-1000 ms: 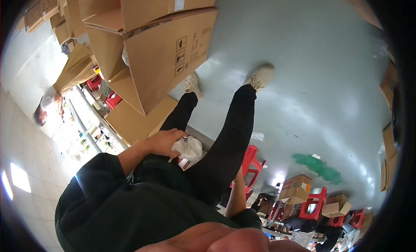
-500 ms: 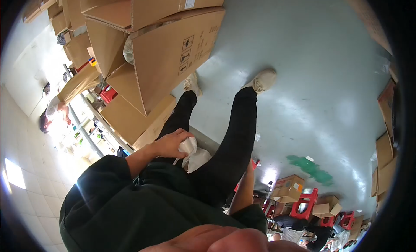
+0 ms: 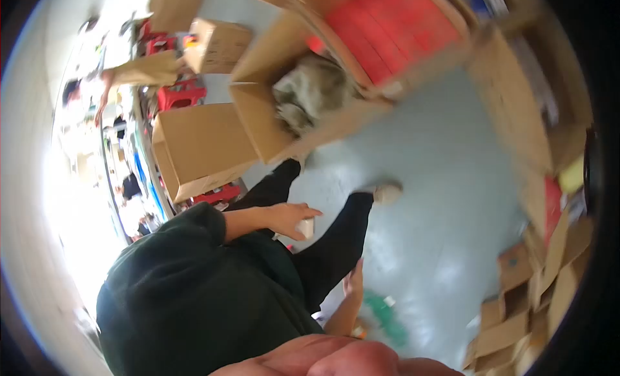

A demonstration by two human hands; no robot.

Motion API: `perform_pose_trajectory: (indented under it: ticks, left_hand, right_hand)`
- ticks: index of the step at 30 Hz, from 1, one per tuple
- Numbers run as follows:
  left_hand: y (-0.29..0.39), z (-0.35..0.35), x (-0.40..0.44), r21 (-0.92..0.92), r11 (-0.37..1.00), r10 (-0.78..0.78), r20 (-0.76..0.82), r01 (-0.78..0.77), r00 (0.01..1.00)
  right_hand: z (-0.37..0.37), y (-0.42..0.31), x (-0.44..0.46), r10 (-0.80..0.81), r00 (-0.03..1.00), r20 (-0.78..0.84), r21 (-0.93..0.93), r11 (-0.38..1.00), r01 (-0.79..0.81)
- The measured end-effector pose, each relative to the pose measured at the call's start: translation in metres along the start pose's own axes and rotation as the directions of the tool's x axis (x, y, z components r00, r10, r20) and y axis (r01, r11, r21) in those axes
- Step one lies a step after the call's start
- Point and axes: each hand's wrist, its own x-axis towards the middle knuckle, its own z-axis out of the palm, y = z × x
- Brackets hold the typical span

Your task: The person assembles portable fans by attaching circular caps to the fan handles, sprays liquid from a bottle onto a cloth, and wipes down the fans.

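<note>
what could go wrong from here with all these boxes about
The left hand holds a small white object out over the floor, so a loosened grip might drop it. The left shoe is right by the open carton with a greyish bundle inside, so a step could catch its edge. The jumbled cardboard at lower right might slide if bumped.

We have room to pass over the grey floor [image 3: 445, 176], right of centre. Our right leg [image 3: 336, 247] stands between our left hand [image 3: 289, 219] and right hand [image 3: 353, 282]. An open carton [image 3: 258, 114] blocks upper centre, a brown box [image 3: 206, 140] the left, piled cardboard [image 3: 504, 334] the lower right.
</note>
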Motion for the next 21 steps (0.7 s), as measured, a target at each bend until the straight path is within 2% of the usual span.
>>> perform_pose_trajectory:
  ticks: [1, 2, 3, 4, 5, 6, 9, 10, 12, 13, 14, 18, 21]
  left_hand:
    - [0.002, -0.001, -0.012, -0.008, 1.0, 0.019, -0.036, -0.019, 0.999]
    - [0.002, -0.001, -0.022, -0.041, 0.997, 0.059, -0.094, -0.063, 0.994]
    - [0.001, 0.001, -0.032, -0.07, 0.992, 0.095, -0.156, -0.107, 0.983]
    - [0.002, 0.003, -0.048, -0.088, 0.981, 0.147, -0.258, -0.175, 0.955]
    - [0.002, 0.004, -0.065, -0.093, 0.965, 0.198, -0.363, -0.247, 0.91]
    - [-0.002, 0.006, -0.081, -0.118, 0.952, 0.202, -0.449, -0.282, 0.87]
    - [-0.007, -0.013, -0.151, -0.197, 0.907, 0.187, -0.602, -0.372, 0.776]
    - [-0.009, -0.024, -0.182, -0.286, 0.881, 0.145, -0.592, -0.376, 0.792]
    - [-0.034, -0.028, -0.223, -0.245, 0.839, 0.141, -0.765, -0.486, 0.629]
    - [-0.048, -0.031, -0.247, -0.238, 0.806, 0.125, -0.826, -0.542, 0.549]
    - [-0.065, -0.038, -0.261, -0.27, 0.79, 0.08, -0.845, -0.551, 0.529]
    - [-0.148, -0.062, -0.349, -0.258, 0.728, -0.04, -0.941, -0.635, 0.336]
    - [-0.219, -0.075, -0.403, -0.216, 0.746, -0.05, -0.961, -0.63, 0.271]
  right_hand:
    - [0.017, -0.031, -0.028, 0.242, 0.946, -0.215, -0.229, 0.929, -0.289]
    - [0.011, -0.031, -0.031, 0.183, 0.902, -0.391, -0.373, 0.864, -0.337]
    - [0.019, -0.046, -0.045, 0.072, 0.97, -0.234, -0.499, 0.847, -0.183]
    - [0.023, -0.058, -0.05, -0.028, 0.985, -0.17, -0.614, 0.785, -0.084]
    - [0.06, -0.085, -0.069, -0.168, 0.98, -0.102, -0.868, 0.497, -0.005]
    - [0.109, -0.097, -0.085, -0.371, 0.925, 0.078, -0.914, 0.343, 0.215]
    - [0.24, -0.102, -0.095, -0.483, 0.863, 0.147, -0.785, 0.474, 0.399]
    - [0.29, -0.096, -0.105, -0.465, 0.865, 0.191, -0.735, 0.515, 0.44]
    - [0.393, -0.065, -0.121, -0.415, 0.867, 0.277, -0.627, 0.605, 0.49]
    - [0.431, -0.046, -0.12, -0.4, 0.862, 0.309, -0.618, 0.605, 0.502]
    - [0.465, -0.031, -0.115, -0.38, 0.862, 0.334, -0.61, 0.61, 0.506]
    - [0.578, 0.039, -0.1, -0.325, 0.823, 0.466, -0.608, 0.559, 0.564]
    - [0.655, 0.091, -0.08, -0.253, 0.78, 0.573, -0.613, 0.499, 0.612]
